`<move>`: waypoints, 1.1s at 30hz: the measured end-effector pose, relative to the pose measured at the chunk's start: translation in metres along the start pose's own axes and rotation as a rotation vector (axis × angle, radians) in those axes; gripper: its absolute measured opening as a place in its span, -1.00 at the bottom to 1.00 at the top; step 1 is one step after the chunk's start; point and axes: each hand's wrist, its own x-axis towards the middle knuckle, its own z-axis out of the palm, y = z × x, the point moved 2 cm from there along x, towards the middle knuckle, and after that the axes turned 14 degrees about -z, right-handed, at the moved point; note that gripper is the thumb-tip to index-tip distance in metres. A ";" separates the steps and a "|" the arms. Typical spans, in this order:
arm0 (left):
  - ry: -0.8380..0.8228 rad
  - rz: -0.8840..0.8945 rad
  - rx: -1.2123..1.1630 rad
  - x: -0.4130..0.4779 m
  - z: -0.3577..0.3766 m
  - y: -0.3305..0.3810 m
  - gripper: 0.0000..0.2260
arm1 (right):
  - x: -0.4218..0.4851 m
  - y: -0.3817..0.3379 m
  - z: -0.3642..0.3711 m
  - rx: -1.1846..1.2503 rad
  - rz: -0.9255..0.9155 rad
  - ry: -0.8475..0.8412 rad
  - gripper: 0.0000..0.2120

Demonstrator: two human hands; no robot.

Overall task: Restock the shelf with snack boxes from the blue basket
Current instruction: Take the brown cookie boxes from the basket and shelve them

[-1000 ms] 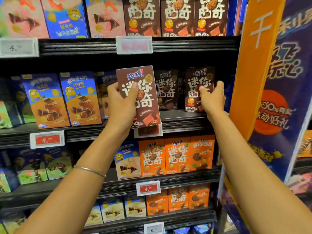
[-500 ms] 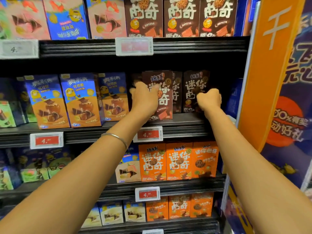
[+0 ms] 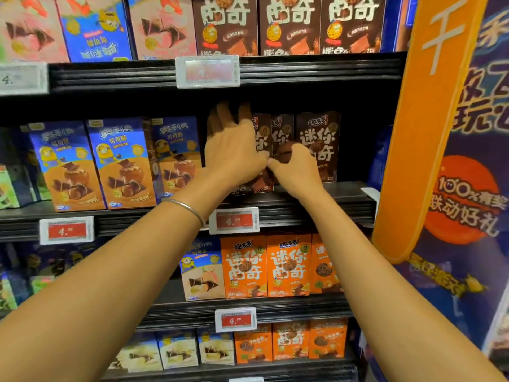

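On the left of this middle shelf (image 3: 316,208) stand the blue boxes (image 3: 121,164), upright, faces out, shoulder to shoulder. Just beside the last of them my left hand (image 3: 234,153) lies flat on the front of a brown snack box (image 3: 261,161). My fingers are straight and spread, with nothing curled round it, so I judge this a push to seat it square in its row, not a carry. The box stands upright on the shelf board, above the red price tag (image 3: 234,220).

My right hand (image 3: 297,169) comes next, thumb touching my left thumb, fingers curled in against the neighbouring brown box (image 3: 281,130). I cannot tell whether they pinch its edge or only knuckle against it. I take it for a steadying hand, so that box does not tip.

Right of that a third brown box (image 3: 319,144) stands free, and past it hangs the orange banner (image 3: 429,119). The brown section shows three fronts; how deep the rows run is lost in shadow. The blue basket is out of view.
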 end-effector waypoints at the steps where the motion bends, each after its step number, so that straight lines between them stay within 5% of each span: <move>1: -0.030 0.024 0.023 0.004 -0.001 0.000 -0.38 | -0.001 0.001 0.001 -0.008 -0.008 -0.029 -0.69; 5: -0.089 0.068 0.113 0.019 -0.005 -0.008 -0.06 | -0.003 -0.001 0.005 -0.046 -0.053 -0.096 -0.65; 8: -0.070 0.068 0.163 0.023 -0.007 -0.010 -0.04 | -0.003 -0.004 0.007 -0.047 -0.052 -0.130 -0.67; 14: -0.104 0.074 0.203 0.026 -0.013 -0.012 -0.04 | 0.006 0.010 -0.029 -0.301 0.167 0.277 -0.55; 18: -0.137 0.062 0.224 0.028 -0.019 -0.012 0.01 | 0.020 0.036 -0.048 -0.118 0.351 0.232 -0.47; 22: -0.208 0.053 0.222 0.032 -0.019 -0.012 0.01 | 0.021 0.047 -0.039 0.081 0.355 0.213 -0.64; 33: -0.200 0.084 0.160 0.035 -0.012 -0.017 -0.06 | 0.030 0.061 -0.035 0.239 0.422 0.211 -0.50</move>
